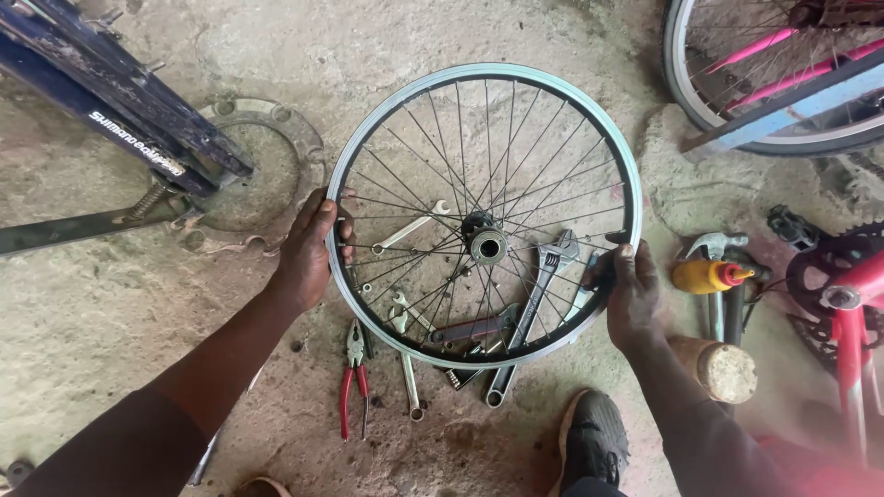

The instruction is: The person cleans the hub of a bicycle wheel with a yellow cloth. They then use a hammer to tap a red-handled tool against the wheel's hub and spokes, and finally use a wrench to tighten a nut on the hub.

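Observation:
A spoked bicycle wheel with a silver rim [419, 92] and a central hub [487, 246] is held flat above a concrete floor. My left hand [308, 250] grips the rim on its left side. My right hand [628, 293] grips the rim at the lower right. Under the wheel lie an adjustable wrench [539, 285], several open-end spanners [410, 230] and red-handled pliers [353, 387].
A dark blue metal stand [120, 101] and a round metal plate [253, 175] sit at the left. Another wheel with pink frame tubes [764, 64] is at the top right. A hammer [718, 276], a yellow bottle [704, 276], a wooden handle [718, 366] and a red bicycle frame [847, 313] lie to the right. My shoe [594, 437] is at the bottom.

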